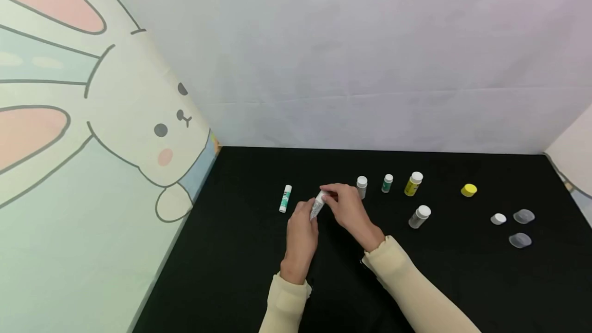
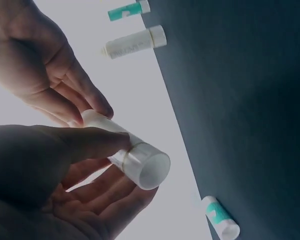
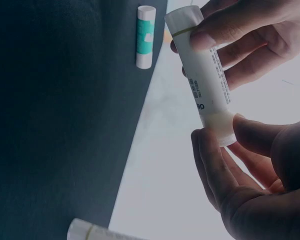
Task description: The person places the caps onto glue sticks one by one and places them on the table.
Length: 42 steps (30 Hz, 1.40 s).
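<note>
Plain cream sleeves [image 1: 418,289] (slightly wrinkled at the cuffs [image 1: 380,255])

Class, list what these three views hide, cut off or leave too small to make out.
- Head: lower left of the grey bottle, hidden by the right hand.
- Head: print on the yellow bottle, too small to read.
- Left wrist: middle of the held tube, covered by the left hand.
- Right wrist: rest of the white container, cut off by the bottom edge.

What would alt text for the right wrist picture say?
The left hand and right hand hold opposite ends of a white printed tube. On the dark table is a teal-banded stick; another tube shows partly at the bottom edge.
</note>
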Motion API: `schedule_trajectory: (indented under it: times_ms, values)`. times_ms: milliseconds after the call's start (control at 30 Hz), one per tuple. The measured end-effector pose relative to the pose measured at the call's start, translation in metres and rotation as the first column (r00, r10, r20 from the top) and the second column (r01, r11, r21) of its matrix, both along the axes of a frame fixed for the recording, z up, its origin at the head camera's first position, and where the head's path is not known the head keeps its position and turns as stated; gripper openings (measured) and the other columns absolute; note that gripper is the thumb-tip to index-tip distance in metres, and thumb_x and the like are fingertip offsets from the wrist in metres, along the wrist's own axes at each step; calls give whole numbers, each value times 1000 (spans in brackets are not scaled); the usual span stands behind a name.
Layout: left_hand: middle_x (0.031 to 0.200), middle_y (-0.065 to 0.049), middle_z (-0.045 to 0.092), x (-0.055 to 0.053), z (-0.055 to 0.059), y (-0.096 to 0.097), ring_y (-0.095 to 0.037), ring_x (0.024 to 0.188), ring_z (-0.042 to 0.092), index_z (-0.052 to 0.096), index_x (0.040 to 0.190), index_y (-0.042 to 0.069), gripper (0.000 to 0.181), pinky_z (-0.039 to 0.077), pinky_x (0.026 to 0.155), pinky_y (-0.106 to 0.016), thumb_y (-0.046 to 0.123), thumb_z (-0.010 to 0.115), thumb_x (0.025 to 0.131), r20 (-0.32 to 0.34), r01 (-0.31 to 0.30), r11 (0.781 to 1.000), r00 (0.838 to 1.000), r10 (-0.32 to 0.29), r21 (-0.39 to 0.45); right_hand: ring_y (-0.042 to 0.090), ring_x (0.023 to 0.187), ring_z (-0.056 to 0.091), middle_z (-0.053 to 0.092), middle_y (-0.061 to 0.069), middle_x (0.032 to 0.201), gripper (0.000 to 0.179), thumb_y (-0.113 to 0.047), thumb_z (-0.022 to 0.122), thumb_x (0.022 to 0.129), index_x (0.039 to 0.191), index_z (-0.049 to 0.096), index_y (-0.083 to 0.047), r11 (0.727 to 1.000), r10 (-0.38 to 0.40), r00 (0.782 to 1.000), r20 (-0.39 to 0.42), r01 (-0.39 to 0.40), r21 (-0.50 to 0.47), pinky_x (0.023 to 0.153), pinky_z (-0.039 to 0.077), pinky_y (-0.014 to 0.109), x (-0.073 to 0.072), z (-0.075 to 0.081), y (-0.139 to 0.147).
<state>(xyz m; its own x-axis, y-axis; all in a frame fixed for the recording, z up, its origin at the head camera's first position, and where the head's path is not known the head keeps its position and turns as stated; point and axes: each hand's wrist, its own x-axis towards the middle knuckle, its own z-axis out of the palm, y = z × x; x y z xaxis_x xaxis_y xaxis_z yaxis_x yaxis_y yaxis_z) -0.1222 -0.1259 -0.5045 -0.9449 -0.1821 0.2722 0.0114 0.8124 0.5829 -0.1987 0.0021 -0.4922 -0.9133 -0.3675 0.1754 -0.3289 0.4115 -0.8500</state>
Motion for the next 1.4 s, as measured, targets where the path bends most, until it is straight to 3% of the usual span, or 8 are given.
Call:
schedule_trajectory:
  times_ms: [267,533,700,900,1033,1233,1400]
  values:
    - [115,-20,69,-10,-1,-9,-33,99,72,68,131,-6,37,62,82,-44,-11,72,94,53,-35,994,998,40,-104,29,101,74,74,20,121,28,1,69,100,128,73,3,1000,-4,999,44,3,25,82,63,39,-14,-9,-21]
    - [101,-19,67,-22,-5,-16,-33,90,69,70,118,-7,24,61,81,-43,-11,71,94,71,-38,982,996,52,-187,29,101,74,75,20,120,25,1,68,101,125,74,3,999,0,997,77,-3,39,84,62,41,-28,-19,-39]
    - [101,-21,64,-26,-10,-20,-36,87,69,70,114,-9,20,61,80,-44,-12,71,93,54,-48,974,997,62,-222,27,99,74,75,18,118,23,0,69,101,123,75,3,999,-7,996,88,2,49,85,62,41,-34,-24,-51]
    - [108,-26,66,-33,-16,-25,-41,92,69,70,107,-7,13,61,82,-48,-9,71,94,34,-105,954,992,120,-279,27,95,73,75,19,117,24,1,68,101,124,74,4,999,11,996,83,-15,45,82,62,39,-40,-30,-65]
    - [100,-25,66,-37,-19,-26,-41,89,69,70,99,-5,5,61,79,-47,-9,70,95,21,-132,946,989,145,-295,28,93,73,73,21,119,28,2,67,101,128,71,5,997,26,995,101,-34,75,79,61,37,-42,-35,-72]
    - [89,-20,65,-42,-24,-27,-36,77,68,70,90,-2,7,61,70,-42,-8,72,94,3,-162,919,985,174,-359,32,105,73,71,24,125,33,2,69,100,132,67,6,994,53,990,131,-66,92,86,62,41,-46,-42,-77]
    - [99,-24,68,-42,-24,-27,-39,85,69,73,97,-4,6,62,76,-44,-9,71,94,-15,-173,914,984,180,-366,34,111,72,69,25,129,33,3,67,101,134,66,7,992,77,987,139,-89,88,91,62,42,-50,-45,-80]
